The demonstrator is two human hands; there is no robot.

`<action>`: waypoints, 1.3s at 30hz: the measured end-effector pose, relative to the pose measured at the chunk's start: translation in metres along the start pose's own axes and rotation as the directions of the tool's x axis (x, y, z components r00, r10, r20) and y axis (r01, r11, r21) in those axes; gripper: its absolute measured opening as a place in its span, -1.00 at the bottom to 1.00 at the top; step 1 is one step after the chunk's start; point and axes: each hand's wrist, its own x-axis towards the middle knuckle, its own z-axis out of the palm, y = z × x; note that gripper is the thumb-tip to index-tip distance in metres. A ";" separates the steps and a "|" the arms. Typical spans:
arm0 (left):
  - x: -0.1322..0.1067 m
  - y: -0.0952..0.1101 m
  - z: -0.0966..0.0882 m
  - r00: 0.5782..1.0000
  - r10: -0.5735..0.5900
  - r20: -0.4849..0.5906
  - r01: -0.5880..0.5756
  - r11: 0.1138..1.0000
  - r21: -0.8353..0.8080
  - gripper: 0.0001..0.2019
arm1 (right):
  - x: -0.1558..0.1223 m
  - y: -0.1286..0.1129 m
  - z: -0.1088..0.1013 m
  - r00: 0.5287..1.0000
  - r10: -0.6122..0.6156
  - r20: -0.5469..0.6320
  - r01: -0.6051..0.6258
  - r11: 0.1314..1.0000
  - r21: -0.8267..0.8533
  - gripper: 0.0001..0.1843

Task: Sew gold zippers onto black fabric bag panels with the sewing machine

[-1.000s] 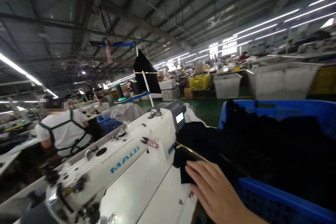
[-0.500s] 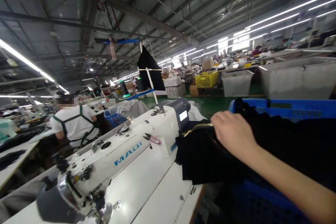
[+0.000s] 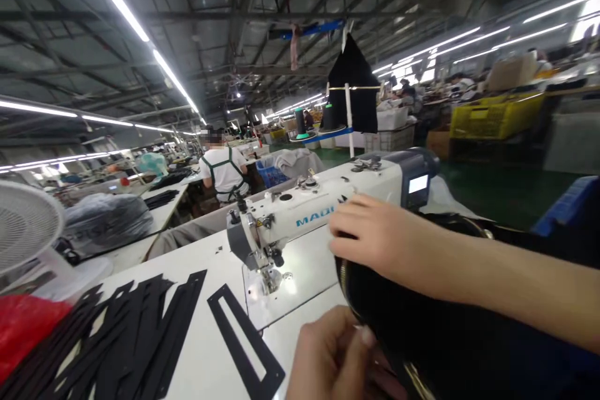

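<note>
My right hand (image 3: pixel 370 239) lies over the top of a black garment piece with a gold zipper (image 3: pixel 422 325), fingers curled on its upper edge in front of the white sewing machine (image 3: pixel 323 203). At the bottom of the view my left hand (image 3: pixel 330 359) pinches the lower edge of the same black piece. The machine's needle and presser foot (image 3: pixel 267 275) stand just left of the fabric. A black frame-shaped cut piece (image 3: pixel 244 340) lies flat on the white table (image 3: pixel 206 350) to the left of my left hand.
Several black cut strips (image 3: pixel 112 340) are piled at the left, with a red cloth (image 3: pixel 25 325) and a white fan (image 3: pixel 25 225) beyond them. A person in a white shirt (image 3: pixel 222 169) sits at another table. A thread stand (image 3: pixel 349 112) rises behind the machine; a yellow crate (image 3: pixel 497 115) stands far right.
The view has swung left from the blue bin to the machine table. My right hand has carried the black piece from the bin to the machine, and my left hand has come in and taken its lower edge.
</note>
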 end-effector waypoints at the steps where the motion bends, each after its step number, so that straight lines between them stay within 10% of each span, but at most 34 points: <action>1: 0.006 -0.011 -0.003 0.998 -0.060 0.008 0.060 0.994 -0.094 -0.47 | 0.010 0.005 0.017 1.000 0.001 -0.020 -0.002 0.999 -0.053 -0.76; 6: 0.017 -0.063 -0.053 0.924 -0.368 -0.103 0.336 0.911 -0.239 -0.50 | -0.011 -0.008 0.108 0.913 0.395 0.097 -0.405 0.906 0.121 -0.84; 12: 0.007 -0.065 -0.077 0.919 -0.378 -0.116 0.348 0.913 -0.214 -0.52 | -0.068 -0.039 0.150 0.516 0.728 0.452 -0.824 0.566 0.030 -0.71; 19: 0.016 -0.065 -0.071 0.925 -0.357 -0.128 0.344 0.932 -0.117 -0.63 | -0.087 -0.052 0.148 0.416 0.817 0.400 -0.874 0.481 -0.074 -0.64; 23: 0.013 -0.072 -0.071 0.929 -0.335 -0.158 0.322 0.941 -0.102 -0.71 | -0.084 -0.043 0.148 0.437 0.798 0.416 -0.899 0.376 0.224 -0.75; 29: 0.007 -0.095 -0.078 0.918 -0.286 -0.273 0.278 0.958 -0.069 -0.79 | -0.059 0.009 0.149 0.194 0.846 0.497 -0.634 -0.278 0.722 -0.68; 35: 0.013 -0.126 -0.080 0.837 -0.330 -0.436 0.355 0.934 -0.026 -0.82 | -0.056 0.007 0.157 0.287 0.571 0.769 -0.656 -0.468 0.592 -0.54; 39: 0.004 -0.125 -0.075 0.833 -0.306 -0.462 0.355 0.934 0.022 -0.81 | -0.053 0.011 0.169 0.429 0.673 0.603 -0.754 -0.102 0.649 -0.70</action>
